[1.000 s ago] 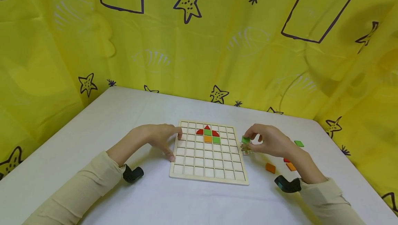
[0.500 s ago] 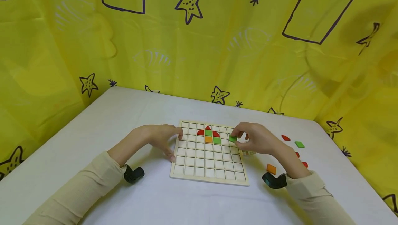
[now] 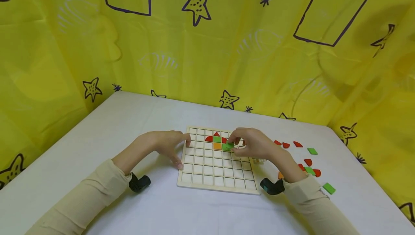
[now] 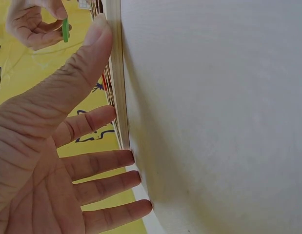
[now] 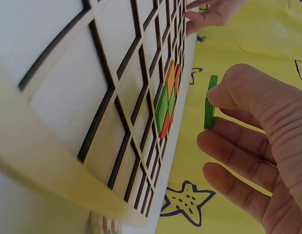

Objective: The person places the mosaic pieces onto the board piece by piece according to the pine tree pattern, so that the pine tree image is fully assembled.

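Note:
A wooden grid board (image 3: 217,190) lies on the white table, with red, green and orange tiles in its upper middle cells. My left hand (image 3: 168,145) rests at the board's left edge; in the left wrist view its thumb and straight fingers (image 4: 99,161) touch the rim. Over the board's upper right part, my right hand (image 3: 254,143) pinches a green tile (image 3: 230,145) between thumb and fingers. The right wrist view shows that green tile (image 5: 209,105) edge-on, held above the board, near the placed green tile (image 5: 162,108).
Loose red pieces (image 3: 298,144), green tiles (image 3: 329,188) and an orange piece, partly hidden by my right wrist, lie on the table (image 3: 155,213) right of the board. A small patterned object (image 3: 258,161) sits at the board's right edge. A yellow curtain (image 3: 201,54) hangs behind the table.
My right hand has moved left from beside the board to over it, carrying the green tile. More loose pieces show on the right. My left hand has stayed at the board's edge.

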A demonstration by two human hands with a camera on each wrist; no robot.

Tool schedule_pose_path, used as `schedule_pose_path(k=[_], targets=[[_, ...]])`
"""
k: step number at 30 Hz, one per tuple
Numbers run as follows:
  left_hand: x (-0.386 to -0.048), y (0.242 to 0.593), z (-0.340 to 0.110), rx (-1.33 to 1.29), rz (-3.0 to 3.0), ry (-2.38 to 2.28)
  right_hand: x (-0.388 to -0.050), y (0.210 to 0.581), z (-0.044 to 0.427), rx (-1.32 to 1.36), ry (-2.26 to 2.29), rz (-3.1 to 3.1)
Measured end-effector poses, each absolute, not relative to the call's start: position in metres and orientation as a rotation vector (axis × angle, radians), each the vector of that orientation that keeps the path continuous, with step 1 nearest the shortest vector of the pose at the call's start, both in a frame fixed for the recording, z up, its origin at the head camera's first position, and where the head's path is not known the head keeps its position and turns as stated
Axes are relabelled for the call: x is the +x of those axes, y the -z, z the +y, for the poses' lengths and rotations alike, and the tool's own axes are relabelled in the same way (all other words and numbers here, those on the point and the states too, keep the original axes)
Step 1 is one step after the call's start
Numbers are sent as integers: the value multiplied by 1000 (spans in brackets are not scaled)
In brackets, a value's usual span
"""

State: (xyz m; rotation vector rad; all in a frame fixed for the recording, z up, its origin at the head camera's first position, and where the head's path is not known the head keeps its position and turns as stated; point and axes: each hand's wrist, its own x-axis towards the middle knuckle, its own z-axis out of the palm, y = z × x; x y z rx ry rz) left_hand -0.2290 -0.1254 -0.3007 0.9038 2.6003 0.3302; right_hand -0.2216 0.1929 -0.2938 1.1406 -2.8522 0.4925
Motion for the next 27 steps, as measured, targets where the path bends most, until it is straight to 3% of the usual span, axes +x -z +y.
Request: schedule_pose_path(k=[27], targets=[[-228,302,-127,911,2602,-358,-242,302,151,1266,-381,-2866]])
